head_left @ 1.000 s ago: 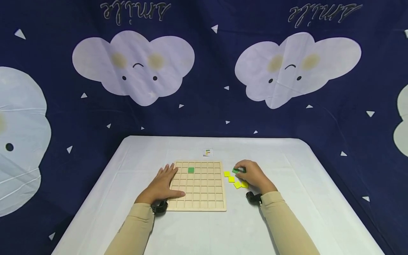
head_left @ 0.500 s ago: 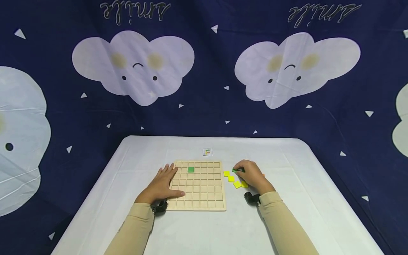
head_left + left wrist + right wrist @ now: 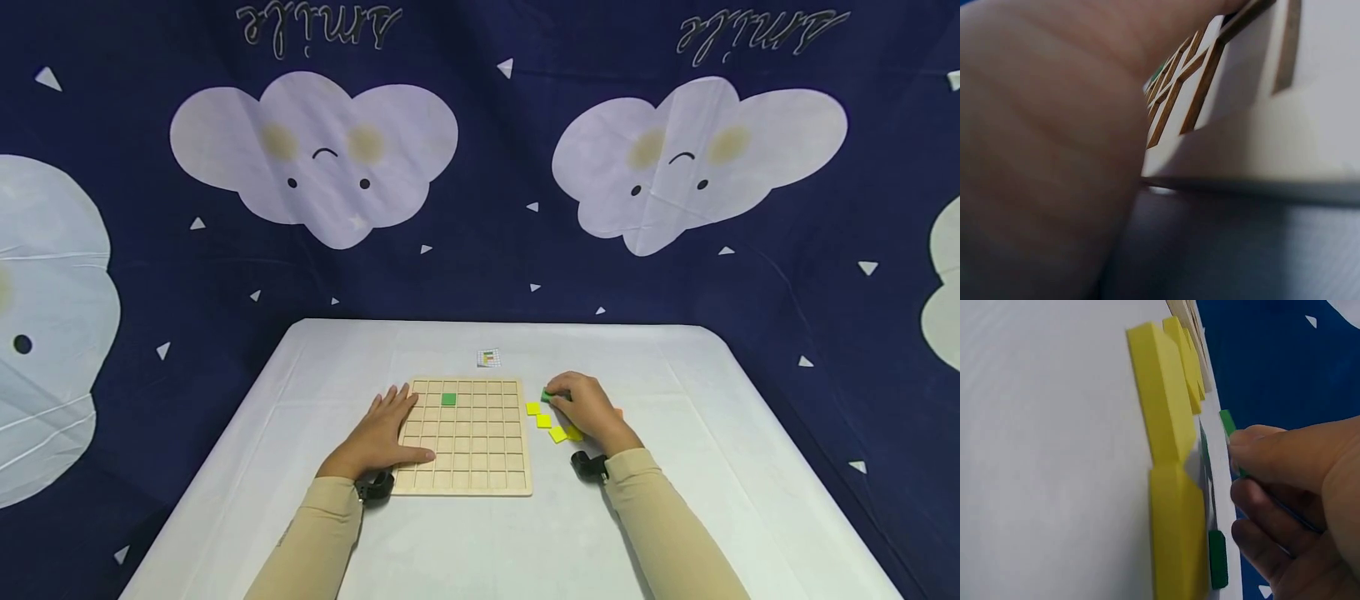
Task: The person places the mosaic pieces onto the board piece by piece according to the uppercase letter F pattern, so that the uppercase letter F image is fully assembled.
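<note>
My left hand (image 3: 378, 437) rests on the left side of a wooden grid board (image 3: 491, 481), fingers spread along its edge and thumb over the squares. One green square tile (image 3: 448, 400) sits in a square near the board's far side. Just right of the board, my right hand (image 3: 591, 410) pinches another green square tile (image 3: 1227, 420) between thumb and fingertips. That tile is tilted and partly covered by the fingers. Several yellow tiles (image 3: 543, 422) lie between the board and my right hand. In the right wrist view, a further green tile (image 3: 1217, 559) lies beyond the yellow ones.
A small card (image 3: 489, 358) printed with a coloured grid lies behind the board. An orange piece (image 3: 619, 413) peeks out to the right of my right hand. Dark blue cloth with clouds (image 3: 315, 158) hangs behind the white table (image 3: 480, 550).
My right hand has shifted a little left and away from me with the green tile, which now shows more tilted. The orange piece has come into sight. My left hand has stayed put.
</note>
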The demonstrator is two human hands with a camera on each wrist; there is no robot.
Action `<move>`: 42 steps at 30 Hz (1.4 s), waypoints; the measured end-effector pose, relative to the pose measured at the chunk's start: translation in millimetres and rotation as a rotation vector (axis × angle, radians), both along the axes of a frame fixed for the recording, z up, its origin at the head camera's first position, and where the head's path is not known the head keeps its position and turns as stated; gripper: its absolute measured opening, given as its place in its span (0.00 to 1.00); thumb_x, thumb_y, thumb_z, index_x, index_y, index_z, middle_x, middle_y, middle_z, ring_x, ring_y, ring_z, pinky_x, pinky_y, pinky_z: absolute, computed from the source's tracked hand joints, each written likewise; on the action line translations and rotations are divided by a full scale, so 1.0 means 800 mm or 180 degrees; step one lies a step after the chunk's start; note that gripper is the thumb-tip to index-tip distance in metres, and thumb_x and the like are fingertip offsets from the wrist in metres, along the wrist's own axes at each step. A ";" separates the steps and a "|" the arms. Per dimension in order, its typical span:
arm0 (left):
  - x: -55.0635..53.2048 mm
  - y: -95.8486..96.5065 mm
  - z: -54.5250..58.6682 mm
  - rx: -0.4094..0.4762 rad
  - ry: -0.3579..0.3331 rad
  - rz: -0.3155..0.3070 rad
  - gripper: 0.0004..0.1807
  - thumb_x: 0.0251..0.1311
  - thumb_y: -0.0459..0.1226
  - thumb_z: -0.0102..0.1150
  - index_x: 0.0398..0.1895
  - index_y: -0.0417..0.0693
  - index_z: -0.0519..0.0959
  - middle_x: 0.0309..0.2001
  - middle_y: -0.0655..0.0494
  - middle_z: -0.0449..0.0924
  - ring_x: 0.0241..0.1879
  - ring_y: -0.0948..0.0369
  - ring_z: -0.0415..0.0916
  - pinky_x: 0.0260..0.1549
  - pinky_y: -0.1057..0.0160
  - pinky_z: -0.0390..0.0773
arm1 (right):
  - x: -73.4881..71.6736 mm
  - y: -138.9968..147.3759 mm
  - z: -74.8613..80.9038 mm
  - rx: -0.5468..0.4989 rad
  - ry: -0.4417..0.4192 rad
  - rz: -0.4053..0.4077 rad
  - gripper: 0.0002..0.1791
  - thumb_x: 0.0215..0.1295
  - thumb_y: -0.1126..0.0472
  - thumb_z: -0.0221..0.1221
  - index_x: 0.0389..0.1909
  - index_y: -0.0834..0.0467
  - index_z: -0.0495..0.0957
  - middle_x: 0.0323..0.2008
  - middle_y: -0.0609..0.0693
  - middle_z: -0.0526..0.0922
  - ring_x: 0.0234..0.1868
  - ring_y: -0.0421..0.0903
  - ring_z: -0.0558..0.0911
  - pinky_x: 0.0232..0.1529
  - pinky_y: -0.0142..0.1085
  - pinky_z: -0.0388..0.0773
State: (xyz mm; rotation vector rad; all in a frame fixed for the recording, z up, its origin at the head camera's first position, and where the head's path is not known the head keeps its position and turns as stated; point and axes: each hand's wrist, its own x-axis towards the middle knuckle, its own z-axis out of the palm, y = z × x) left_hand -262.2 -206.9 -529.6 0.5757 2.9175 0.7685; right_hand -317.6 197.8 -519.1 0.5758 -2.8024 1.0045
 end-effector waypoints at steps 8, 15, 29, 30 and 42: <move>0.000 -0.001 0.000 -0.0007 -0.0011 -0.0003 0.68 0.46 0.70 0.73 0.82 0.37 0.59 0.83 0.38 0.47 0.82 0.42 0.38 0.78 0.43 0.38 | -0.002 -0.026 0.005 -0.0117 -0.0044 0.0118 0.09 0.69 0.69 0.69 0.48 0.61 0.91 0.52 0.52 0.86 0.60 0.55 0.82 0.66 0.51 0.75; -0.001 -0.001 0.000 0.0004 0.0006 -0.0003 0.68 0.46 0.70 0.73 0.82 0.37 0.59 0.83 0.39 0.47 0.82 0.42 0.38 0.78 0.43 0.38 | -0.007 -0.050 0.012 -0.0351 -0.0191 0.0137 0.09 0.70 0.68 0.69 0.48 0.59 0.91 0.52 0.48 0.86 0.58 0.51 0.82 0.62 0.47 0.79; -0.001 -0.001 0.000 -0.0003 -0.0013 -0.0009 0.69 0.46 0.70 0.73 0.82 0.36 0.58 0.83 0.38 0.46 0.82 0.41 0.38 0.78 0.43 0.38 | -0.009 -0.094 0.012 -0.0406 -0.0180 0.0407 0.08 0.68 0.68 0.70 0.46 0.60 0.90 0.50 0.47 0.86 0.54 0.48 0.84 0.57 0.41 0.82; 0.000 -0.001 0.000 -0.0002 -0.0019 -0.0009 0.68 0.46 0.69 0.74 0.82 0.36 0.58 0.83 0.38 0.46 0.82 0.41 0.38 0.78 0.43 0.38 | -0.010 -0.097 0.012 -0.0424 -0.0179 0.0428 0.08 0.68 0.68 0.70 0.46 0.60 0.90 0.50 0.47 0.86 0.53 0.48 0.84 0.56 0.40 0.82; 0.001 0.001 0.003 -0.0014 -0.0059 0.0017 0.69 0.46 0.70 0.73 0.82 0.36 0.58 0.83 0.38 0.46 0.82 0.42 0.38 0.78 0.44 0.38 | -0.011 -0.127 0.009 -0.0340 -0.0080 0.0762 0.08 0.70 0.69 0.69 0.48 0.60 0.90 0.51 0.50 0.86 0.50 0.47 0.85 0.50 0.36 0.84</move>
